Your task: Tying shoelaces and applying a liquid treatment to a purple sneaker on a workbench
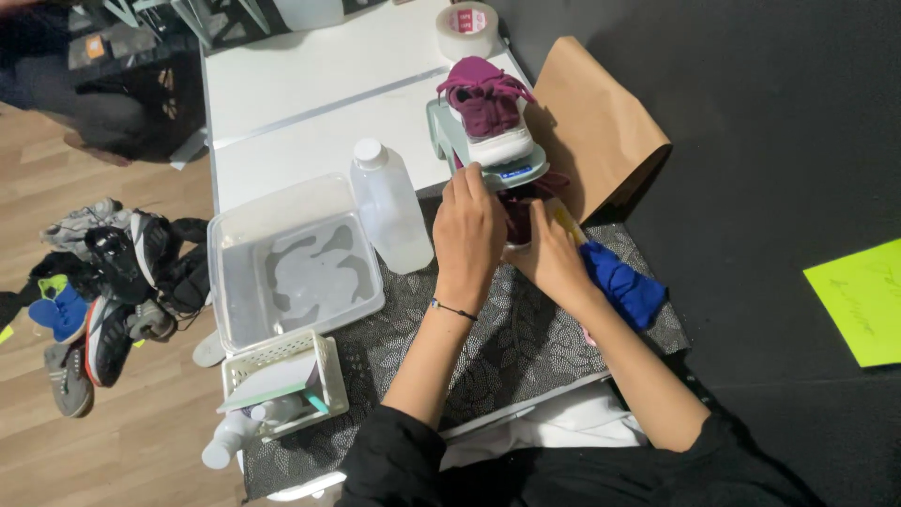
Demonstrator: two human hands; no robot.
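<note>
A maroon sneaker [486,103] with a white sole rests on top of a grey-green two-level shoe stand [449,131]. A second maroon shoe [518,214] sits in the stand's lower level, mostly hidden by my hands. My left hand [467,230] presses against this lower shoe from the left, fingers reaching up to the stand's edge. My right hand [552,258] grips the same shoe from the right. Both hands work over a dark patterned mat [516,338].
A clear plastic tub [291,272] with shallow liquid and a plastic bottle [389,207] stand left of my hands. A white basket [282,380], blue cloth [621,286], brown paper bag [596,122], tape roll [466,28] lie around. Several shoes [103,291] are piled on the floor.
</note>
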